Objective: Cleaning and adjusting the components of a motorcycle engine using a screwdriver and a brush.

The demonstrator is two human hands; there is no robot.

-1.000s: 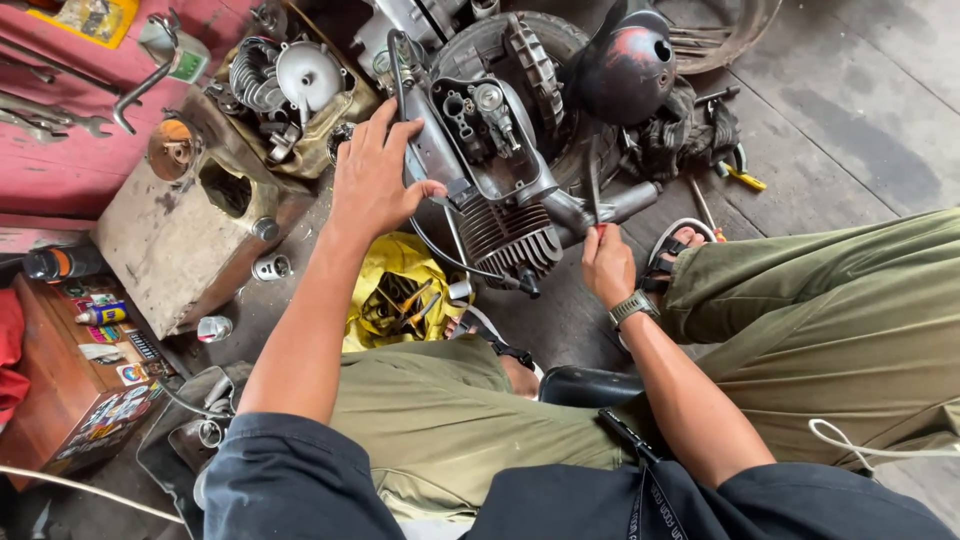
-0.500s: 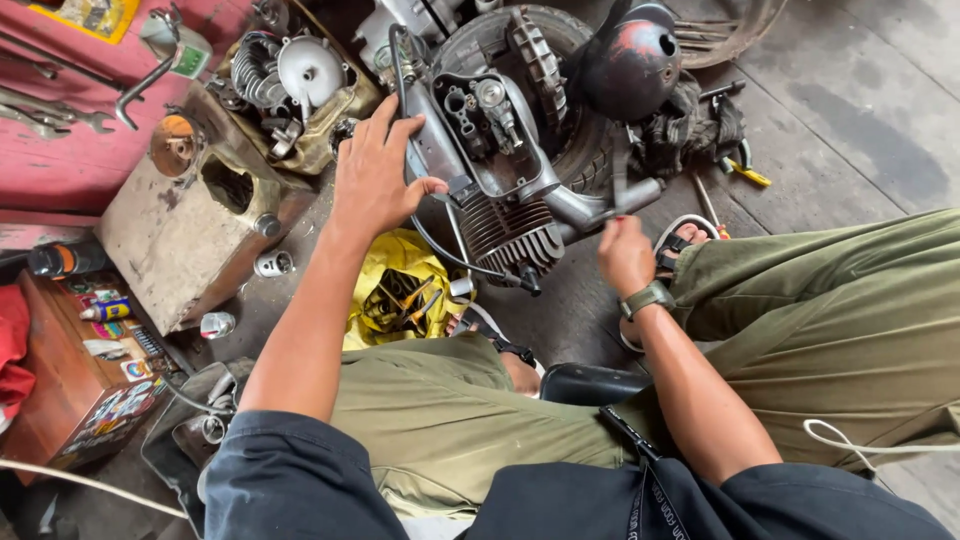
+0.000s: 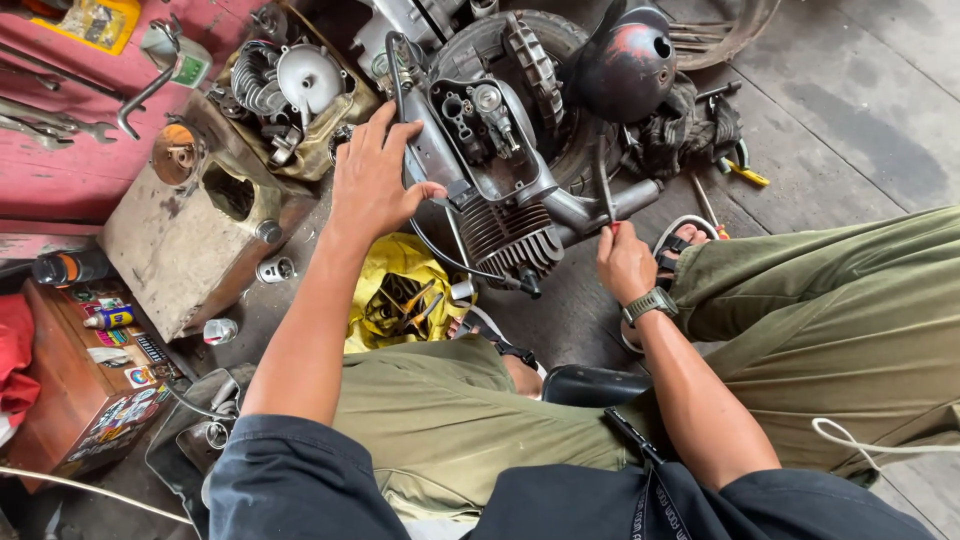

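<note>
Far over at nine o'clock sits a red wooden box (image 3: pixel 70 395) plastered with stickers, a small spray can (image 3: pixel 110 318) lying on its lid, and above it a chipped pink bench (image 3: pixel 70 150) carries dull steel wrenches (image 3: pixel 45 115). Next along, a grimy block-shaped metal casing (image 3: pixel 180 250) stands on the oily concrete, with a tray of coiled windings and a shiny round cover (image 3: pixel 305 75) behind it at eleven o'clock. The person's left hand (image 3: pixel 372 180) lies spread over the left edge of the engine (image 3: pixel 500 170), fingers flat and thumb hooked round the casing, bracing rather than clenching. The engine itself lies dead centre toward twelve o'clock: greasy grey cast aluminium, ribbed cooling fins on its cylinder, a toothed wheel behind. Below it at six o'clock a crumpled yellow plastic bag (image 3: pixel 395 295) holds loose tools. The right hand (image 3: pixel 625 262) is closed in a fist around a thin red-handled tool (image 3: pixel 606 195) whose dark shaft stands upright against the engine's pipe; a chunky green watch (image 3: pixel 650 303) wraps the wrist. At one o'clock rests a scuffed, dark rounded helmet (image 3: pixel 630 65).
</note>
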